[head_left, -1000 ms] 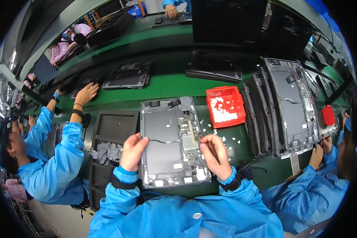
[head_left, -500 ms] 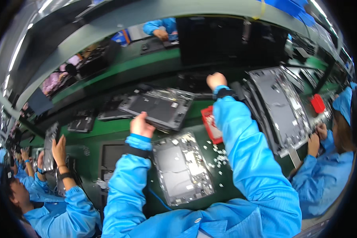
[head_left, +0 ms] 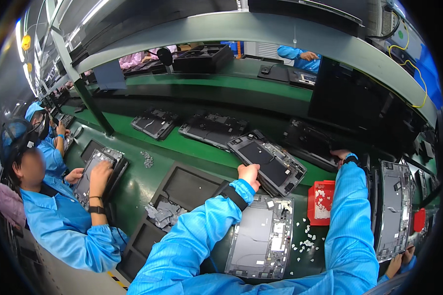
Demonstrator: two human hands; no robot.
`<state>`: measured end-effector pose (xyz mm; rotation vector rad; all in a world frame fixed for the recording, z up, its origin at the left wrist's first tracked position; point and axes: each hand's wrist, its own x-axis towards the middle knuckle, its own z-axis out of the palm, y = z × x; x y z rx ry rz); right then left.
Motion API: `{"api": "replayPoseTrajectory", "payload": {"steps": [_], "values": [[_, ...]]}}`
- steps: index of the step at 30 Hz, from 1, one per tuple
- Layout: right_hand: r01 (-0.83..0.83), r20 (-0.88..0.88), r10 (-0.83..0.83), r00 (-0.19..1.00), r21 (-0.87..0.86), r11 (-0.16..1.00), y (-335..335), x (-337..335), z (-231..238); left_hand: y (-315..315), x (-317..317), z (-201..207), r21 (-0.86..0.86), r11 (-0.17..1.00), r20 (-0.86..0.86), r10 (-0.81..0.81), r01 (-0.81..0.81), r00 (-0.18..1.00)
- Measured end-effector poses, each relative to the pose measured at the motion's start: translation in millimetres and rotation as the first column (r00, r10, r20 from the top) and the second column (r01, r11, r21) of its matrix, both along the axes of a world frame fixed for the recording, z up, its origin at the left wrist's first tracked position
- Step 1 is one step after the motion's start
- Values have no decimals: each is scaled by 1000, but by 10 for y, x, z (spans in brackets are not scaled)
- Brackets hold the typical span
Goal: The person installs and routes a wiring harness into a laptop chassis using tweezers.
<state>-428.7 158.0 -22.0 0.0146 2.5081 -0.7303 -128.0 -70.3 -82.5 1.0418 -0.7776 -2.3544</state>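
My left hand (head_left: 249,176) grips the near left edge of a dark opened laptop base (head_left: 268,162), thumb on top, other fingers out of sight below. It lies tilted, apparently over another dark panel. Farther right, my right hand (head_left: 341,157) has its fingers curled at the right end of another dark laptop base (head_left: 310,141) on the back ledge. Its fingertips are partly hidden. Nearest me, a grey laptop base (head_left: 251,236) with an exposed circuit board lies flat on the green bench.
A red bin (head_left: 321,221) holds small white pieces; more white pieces (head_left: 307,243) are scattered before it. A stack of bases (head_left: 391,211) stands right. A black foam tray (head_left: 192,179) with grey scraps lies left. Beside it a co-worker (head_left: 64,216) handles another base.
The view has swung left, so everything appears shifted to the right. My right hand now reaches the end of the back laptop base; my left hand stays on the tilted one.
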Motion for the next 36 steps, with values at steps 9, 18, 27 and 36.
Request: {"api": "replayPoseTrajectory", "payload": {"steps": [9,18,27,36], "values": [[363,298,-231,926,-873,327,-338,-1,386,179,-355,241,12,988,176,151,-155,973],[426,384,-253,888,-894,140,-531,870,834,210,-942,310,68,996,-2,64,-64,998],[358,346,-178,921,-933,44,-347,2561,766,60,179,1226,-327,902,-279,-376,281,883],[665,713,171,680,-698,266,318,4351,256,33,1118,934,-395,514,433,-627,762,648]]}}
